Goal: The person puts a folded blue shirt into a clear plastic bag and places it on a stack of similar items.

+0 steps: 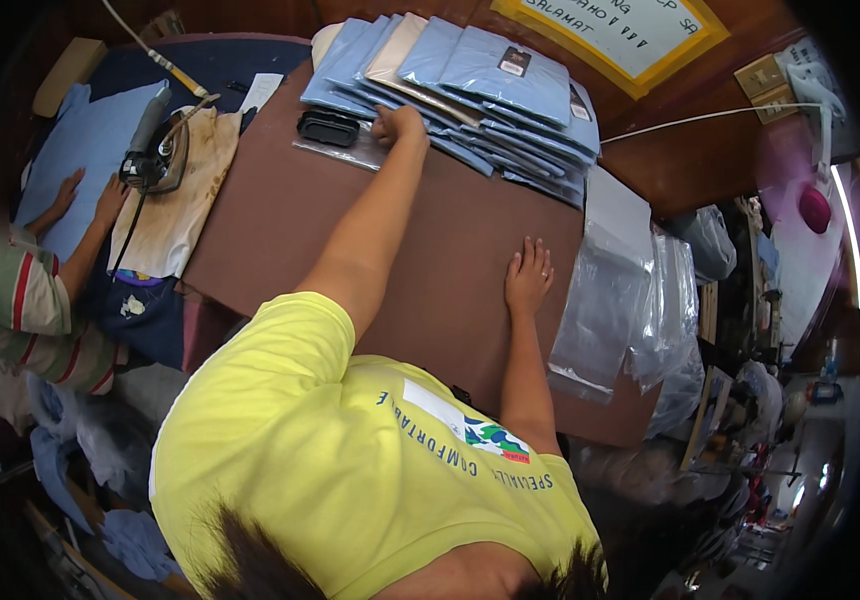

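My left hand [400, 126] reaches to the far side of the brown table [450, 235], in front of the stacked blue garments in clear bags [495, 75]. Its fingers are curled together; what they hold, if anything, is too small to make out. Just left of them, a black plastic tray [328, 127] lies over a clear plastic packet [360, 155]. My right hand [529, 280] rests flat on the tabletop, fingers stretched out, a ring on one of them. Close to its right lie clear plastic bags [605, 270]. A beige packed garment [420, 65] sits among the blue ones.
At the left, another person's hands [110, 200] are by a blue cloth [80, 150] and an iron [150, 155] on a scorched pad [200, 185]. A cord hangs above it. A yellow-framed sign [610, 35] is behind the stack. More plastic bags [675, 310] overhang the table's right edge.
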Demonstrator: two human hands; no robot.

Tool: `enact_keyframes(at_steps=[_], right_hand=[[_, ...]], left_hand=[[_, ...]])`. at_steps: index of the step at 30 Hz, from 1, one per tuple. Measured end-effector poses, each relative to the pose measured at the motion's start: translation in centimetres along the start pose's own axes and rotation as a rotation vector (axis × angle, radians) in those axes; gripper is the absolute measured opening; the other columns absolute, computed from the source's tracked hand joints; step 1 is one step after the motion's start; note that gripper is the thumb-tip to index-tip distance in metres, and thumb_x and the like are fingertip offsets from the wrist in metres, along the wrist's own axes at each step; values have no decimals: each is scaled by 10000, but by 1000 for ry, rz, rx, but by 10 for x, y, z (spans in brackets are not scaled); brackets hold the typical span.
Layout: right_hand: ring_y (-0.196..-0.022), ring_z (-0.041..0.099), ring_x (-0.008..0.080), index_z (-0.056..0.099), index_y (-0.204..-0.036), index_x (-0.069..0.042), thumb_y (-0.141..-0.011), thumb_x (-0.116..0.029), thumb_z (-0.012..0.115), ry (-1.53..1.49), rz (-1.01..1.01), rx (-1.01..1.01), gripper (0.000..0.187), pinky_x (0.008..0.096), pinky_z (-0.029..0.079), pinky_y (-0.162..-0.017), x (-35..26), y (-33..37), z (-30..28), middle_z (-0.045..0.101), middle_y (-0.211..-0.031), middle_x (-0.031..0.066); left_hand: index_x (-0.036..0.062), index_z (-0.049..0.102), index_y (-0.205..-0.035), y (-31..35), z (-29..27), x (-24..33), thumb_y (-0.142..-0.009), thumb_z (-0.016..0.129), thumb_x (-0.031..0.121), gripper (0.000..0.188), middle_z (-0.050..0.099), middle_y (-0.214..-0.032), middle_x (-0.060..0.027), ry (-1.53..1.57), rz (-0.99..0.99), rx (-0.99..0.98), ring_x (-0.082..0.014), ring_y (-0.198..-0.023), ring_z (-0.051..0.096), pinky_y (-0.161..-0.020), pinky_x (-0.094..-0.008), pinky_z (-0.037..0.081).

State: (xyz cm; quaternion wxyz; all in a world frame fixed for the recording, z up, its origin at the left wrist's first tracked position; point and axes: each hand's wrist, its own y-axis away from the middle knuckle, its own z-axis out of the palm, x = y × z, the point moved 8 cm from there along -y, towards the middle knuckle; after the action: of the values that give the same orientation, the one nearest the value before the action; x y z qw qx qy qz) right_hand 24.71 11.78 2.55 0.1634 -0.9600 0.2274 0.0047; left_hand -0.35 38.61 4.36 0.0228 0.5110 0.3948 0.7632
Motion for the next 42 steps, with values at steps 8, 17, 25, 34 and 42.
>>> enact_keyframes(at_steps=[8, 17, 25, 34, 42], right_hand=[[-1313, 321, 262, 439, -1332, -189, -937, -335, 397, -27, -12, 23, 423, 475, 230, -1070, -3, 1, -3, 384, -1408, 41], [-1320, 308, 258, 440, -1330, -190, -936, -333, 396, -43, 0, 16, 421, 465, 218, -1080, -2, 0, -4, 384, -1407, 40], [-1313, 319, 250, 438, -1330, -206, -931, -330, 411, -35, -1, 39, 419, 471, 230, -1075, 0, 2, -4, 383, -1404, 34], [-1307, 327, 247, 459, -1309, -201, -914, -336, 444, -46, 4, 68, 418, 475, 245, -1063, 1, 2, -7, 402, -1388, 35], [-1303, 330, 258, 466, -1306, -195, -914, -333, 447, -76, 15, 71, 416, 477, 239, -1068, 2, 2, -8, 406, -1382, 39]], left_hand=[[78, 456, -1274, -60, 8, -16, -799, 617, 389, 590, 513, -1045, -22, 461, 174, -275, -152, -800, 423, -622, -261, 282], [-24, 446, -1191, -53, -21, 13, -683, 805, 300, 702, 546, -1066, -178, 12, 531, 18, -249, -973, 533, -872, -356, 432], [116, 226, -1378, 20, -30, 73, -648, 806, 224, 938, 353, -1262, -194, -577, 1113, 191, -339, -1154, 365, -961, -432, 333], [313, 526, -1229, 69, 0, 77, -796, 553, 64, 501, 334, -1324, 13, -1079, 1959, 136, -275, -1240, 261, -955, -480, 275], [89, 580, -1123, 80, 15, 81, -733, 619, 210, 411, 538, -1095, -57, -1146, 1920, -99, -236, -1052, 479, -878, -446, 321]])
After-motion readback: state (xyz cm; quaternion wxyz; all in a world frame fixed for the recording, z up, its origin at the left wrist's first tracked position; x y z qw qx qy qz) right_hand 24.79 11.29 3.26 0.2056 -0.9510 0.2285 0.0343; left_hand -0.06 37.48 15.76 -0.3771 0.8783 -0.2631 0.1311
